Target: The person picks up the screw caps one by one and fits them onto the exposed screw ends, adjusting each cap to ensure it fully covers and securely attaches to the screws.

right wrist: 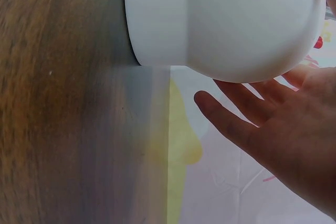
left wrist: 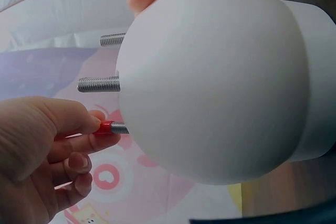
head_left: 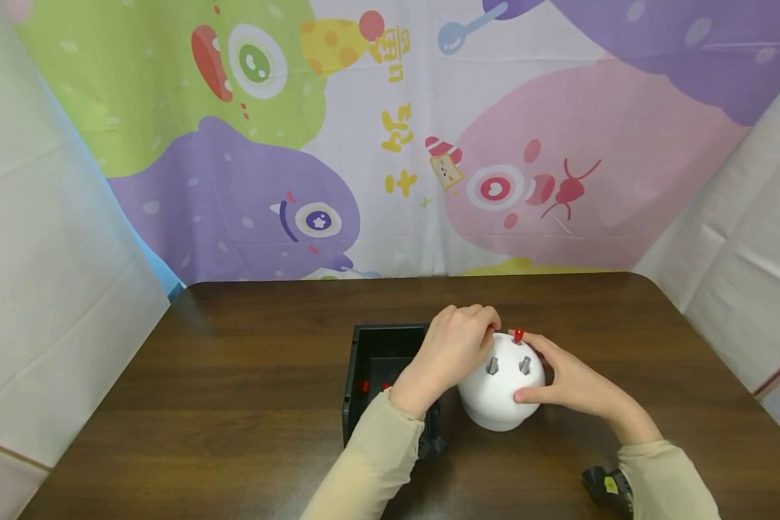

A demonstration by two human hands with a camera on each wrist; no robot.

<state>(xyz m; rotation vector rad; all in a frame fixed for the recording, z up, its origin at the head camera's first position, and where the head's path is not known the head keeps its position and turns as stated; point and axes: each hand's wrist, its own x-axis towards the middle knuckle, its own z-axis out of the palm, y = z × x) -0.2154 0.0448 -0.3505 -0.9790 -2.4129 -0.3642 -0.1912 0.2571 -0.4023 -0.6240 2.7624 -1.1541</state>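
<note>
A white dome (head_left: 502, 386) stands on the brown table (head_left: 234, 404), with grey threaded studs (head_left: 492, 365) sticking out of its top. In the left wrist view my left hand (left wrist: 100, 127) pinches a small red cap (left wrist: 105, 127) on the end of one stud (left wrist: 121, 128); two other studs (left wrist: 98, 84) are bare. In the head view the left hand (head_left: 492, 331) is at the dome's top left. My right hand (head_left: 559, 375) holds the dome's right side, thumb on the front and fingers behind. A second red cap (head_left: 518, 334) sits by its forefinger. The right wrist view shows the dome (right wrist: 220, 19) above my palm (right wrist: 283, 129).
A black open box (head_left: 380, 354) with small red pieces (head_left: 365, 386) inside stands just left of the dome, partly under my left forearm. A colourful cartoon backdrop (head_left: 390, 144) rises behind the table, with white sheets at both sides. A black device (head_left: 601, 485) shows by my right sleeve.
</note>
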